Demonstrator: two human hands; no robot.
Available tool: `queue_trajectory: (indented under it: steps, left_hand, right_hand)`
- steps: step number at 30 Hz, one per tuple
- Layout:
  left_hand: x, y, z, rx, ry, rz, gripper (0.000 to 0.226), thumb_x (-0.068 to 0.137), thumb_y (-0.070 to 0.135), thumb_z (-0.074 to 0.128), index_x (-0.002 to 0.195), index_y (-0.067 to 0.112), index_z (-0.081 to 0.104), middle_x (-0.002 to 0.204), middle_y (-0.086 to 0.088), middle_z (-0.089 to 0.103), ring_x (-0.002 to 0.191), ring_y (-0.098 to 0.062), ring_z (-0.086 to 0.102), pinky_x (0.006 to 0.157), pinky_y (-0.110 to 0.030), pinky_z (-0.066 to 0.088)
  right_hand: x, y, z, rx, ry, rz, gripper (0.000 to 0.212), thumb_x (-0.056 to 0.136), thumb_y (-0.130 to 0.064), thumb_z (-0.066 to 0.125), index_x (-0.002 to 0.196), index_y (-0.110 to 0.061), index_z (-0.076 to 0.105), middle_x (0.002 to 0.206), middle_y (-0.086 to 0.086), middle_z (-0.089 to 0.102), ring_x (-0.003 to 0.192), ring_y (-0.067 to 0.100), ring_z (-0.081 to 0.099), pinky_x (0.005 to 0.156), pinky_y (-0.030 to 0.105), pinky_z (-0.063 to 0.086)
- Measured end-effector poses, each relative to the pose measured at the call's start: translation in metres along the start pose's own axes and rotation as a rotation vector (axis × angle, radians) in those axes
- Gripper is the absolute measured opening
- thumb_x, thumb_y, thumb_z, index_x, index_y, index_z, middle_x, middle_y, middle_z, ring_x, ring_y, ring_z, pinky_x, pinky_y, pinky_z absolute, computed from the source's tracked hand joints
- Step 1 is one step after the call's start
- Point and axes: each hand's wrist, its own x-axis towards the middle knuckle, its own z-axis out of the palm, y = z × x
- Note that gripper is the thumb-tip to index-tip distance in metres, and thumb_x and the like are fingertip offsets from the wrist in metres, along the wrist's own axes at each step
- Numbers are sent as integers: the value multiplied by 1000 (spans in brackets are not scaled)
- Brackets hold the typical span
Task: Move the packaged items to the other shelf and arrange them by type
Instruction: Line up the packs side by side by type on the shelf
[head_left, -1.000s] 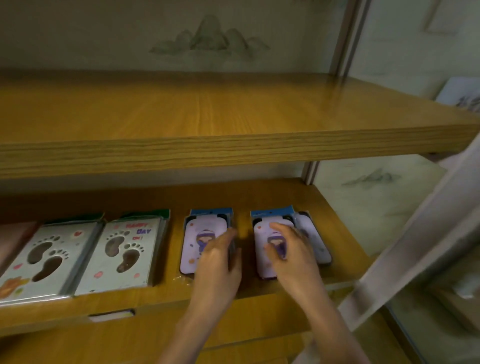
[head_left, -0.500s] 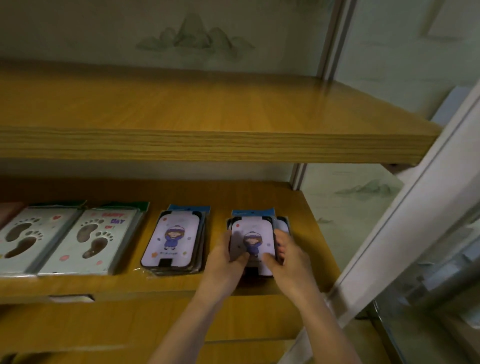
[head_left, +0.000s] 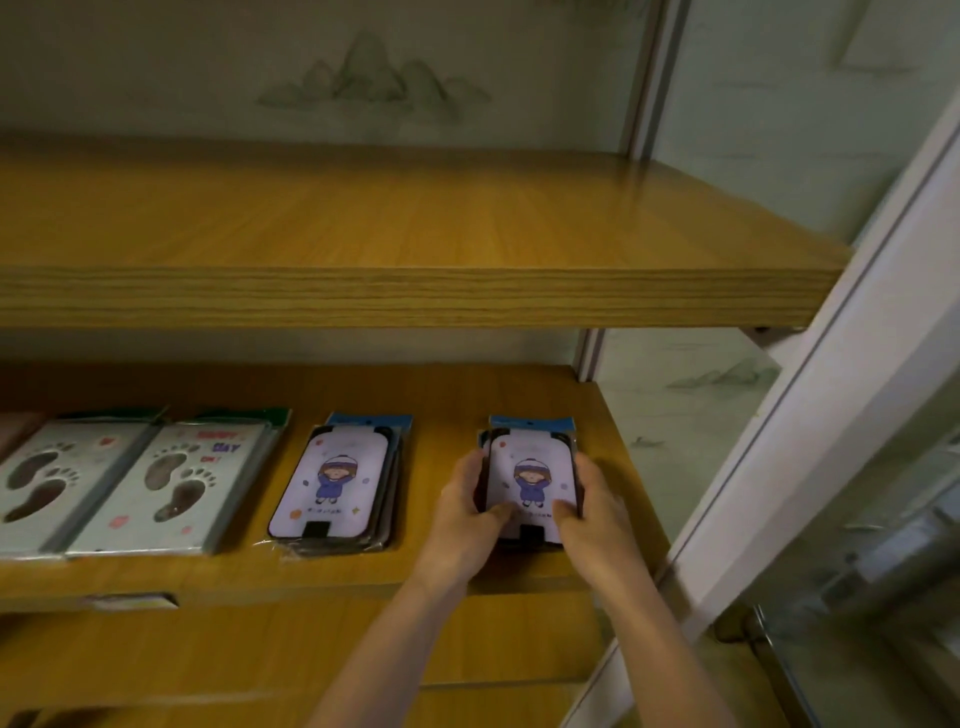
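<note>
left hand (head_left: 462, 512) and right hand (head_left: 597, 512) clasp right phone-case stack (head_left: 531, 475) by its sides on lower shelf (head_left: 447, 395), fingers curled around edges

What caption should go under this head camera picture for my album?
Left hand and right hand grip a stack of purple cartoon-girl packages on the lower shelf.

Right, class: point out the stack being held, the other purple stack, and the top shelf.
Held stack (head_left: 531, 475): head view, cartoon figure on its front.
Other stack (head_left: 335, 478): head view, cartoon figure on its top pack.
Top shelf (head_left: 415, 296): head view, front edge.
</note>
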Motion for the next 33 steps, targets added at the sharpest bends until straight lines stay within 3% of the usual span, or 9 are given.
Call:
queue_trajectory:
  steps: [4,5,8,11,16,19,22,27,33]
  left_hand:
    - [0,-2,-10,0,23,-21,62,86,-7,53,138,18,31,131,8,45,107,1,41,69,-4,45]
    - [0,-2,-13,-5,34,-27,62,86,-7,53,139,18,31,136,7,43,111,0,39,71,-5,44]
    - [0,0,-22,17,66,-49,63,88,-3,51,142,19,26,143,5,36,123,-5,34,84,-12,35]
    - [1,2,-33,38,93,-68,60,91,0,48,143,19,24,146,2,34,129,-10,32,97,-25,31]
    - [6,5,-48,39,84,-94,54,93,3,47,141,18,28,132,5,41,109,-3,33,87,-21,30]
    - [6,1,-49,50,66,-84,51,93,3,46,139,19,31,124,11,43,106,-3,39,85,-16,36]
    - [5,-2,-49,59,71,-72,50,93,1,44,138,19,31,122,8,48,98,-3,44,68,-13,42]
    - [5,-5,-51,51,42,-52,50,93,-2,41,138,18,31,106,13,50,91,0,48,67,-13,42]
    - [5,-8,-47,129,15,-26,48,91,-6,40,132,17,35,119,2,53,115,-15,49,90,-25,46]
  right_hand:
    - [0,-6,3,16,-64,4,55,98,-13,41,147,-28,22,144,5,34,112,10,45,74,10,43]
    - [0,-7,5,31,-74,5,55,98,-13,41,148,-28,22,145,5,34,112,11,45,75,10,44]
    - [-1,-11,12,58,-98,4,57,97,-13,44,148,-26,21,147,4,32,130,19,40,101,29,40]
    - [-1,-16,25,59,-138,-7,59,96,-13,48,148,-24,22,148,1,33,136,19,33,111,38,35]
    - [-1,-23,37,103,-144,2,56,89,-9,55,139,-28,37,136,-1,46,128,18,42,107,44,40]
    - [1,-24,38,92,-146,11,59,90,-12,56,142,-28,34,140,-1,42,132,19,38,109,45,37]
    - [1,-26,38,72,-156,12,58,92,-14,53,144,-27,31,145,0,38,137,20,31,111,46,34]
    - [-2,-25,38,133,-150,39,58,95,-16,50,147,-26,26,149,0,36,136,20,35,111,44,35]
    - [-6,-29,43,104,-133,23,57,96,-18,47,148,-25,23,150,-1,35,137,18,34,112,41,34]
